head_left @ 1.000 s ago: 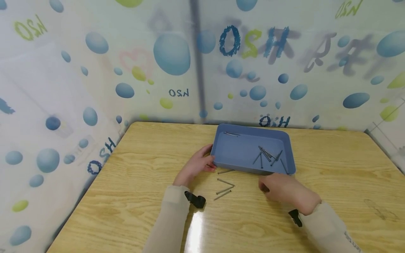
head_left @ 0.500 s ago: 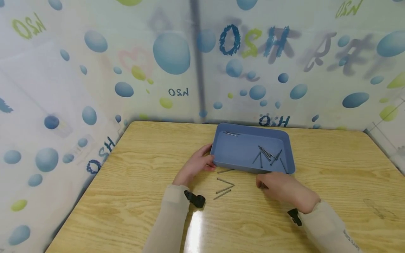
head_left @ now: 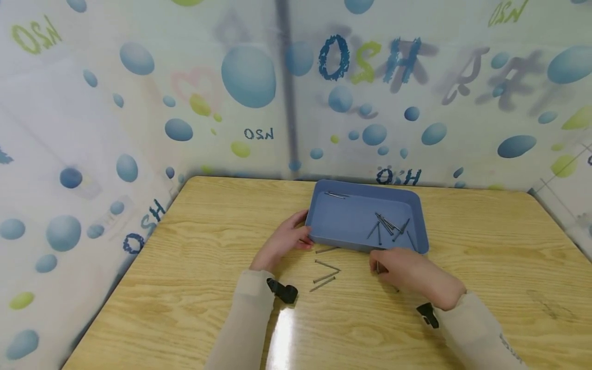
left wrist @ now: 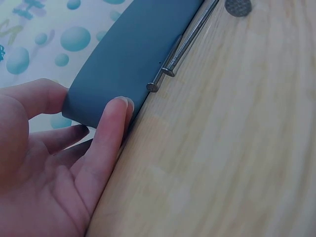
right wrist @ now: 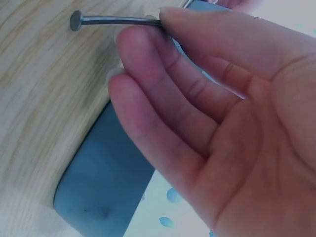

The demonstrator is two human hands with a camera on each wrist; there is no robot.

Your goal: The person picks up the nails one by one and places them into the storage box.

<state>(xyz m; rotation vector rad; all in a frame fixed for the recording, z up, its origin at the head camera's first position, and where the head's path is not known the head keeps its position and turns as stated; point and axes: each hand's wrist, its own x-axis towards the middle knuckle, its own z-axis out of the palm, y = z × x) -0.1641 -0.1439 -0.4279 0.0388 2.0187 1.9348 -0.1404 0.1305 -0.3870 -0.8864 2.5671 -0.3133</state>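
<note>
A blue tray (head_left: 356, 218) stands near the table's back edge with several nails (head_left: 386, 225) in it, mostly at its right end. My left hand (head_left: 287, 240) grips its front left corner, thumb and fingers on either side of the wall in the left wrist view. Just outside the tray's front wall, my right hand (head_left: 411, 270) pinches a nail (right wrist: 118, 20) between thumb and forefinger. The nail's head points away from the hand in the right wrist view; the remaining fingers curl loosely below. In the head view, the hand hides most of that nail.
Several loose nails (head_left: 326, 276) lie on the wooden table (head_left: 208, 308) between my hands. One of them, a nail (left wrist: 192, 37), lies close to the tray's front wall. Behind the table hangs a patterned curtain (head_left: 250, 154) with blue and green spots.
My right hand has shifted slightly left along the tray's front wall, and a nail end now shows below it. The left hand stays on the tray corner. The head view has drifted slightly.
</note>
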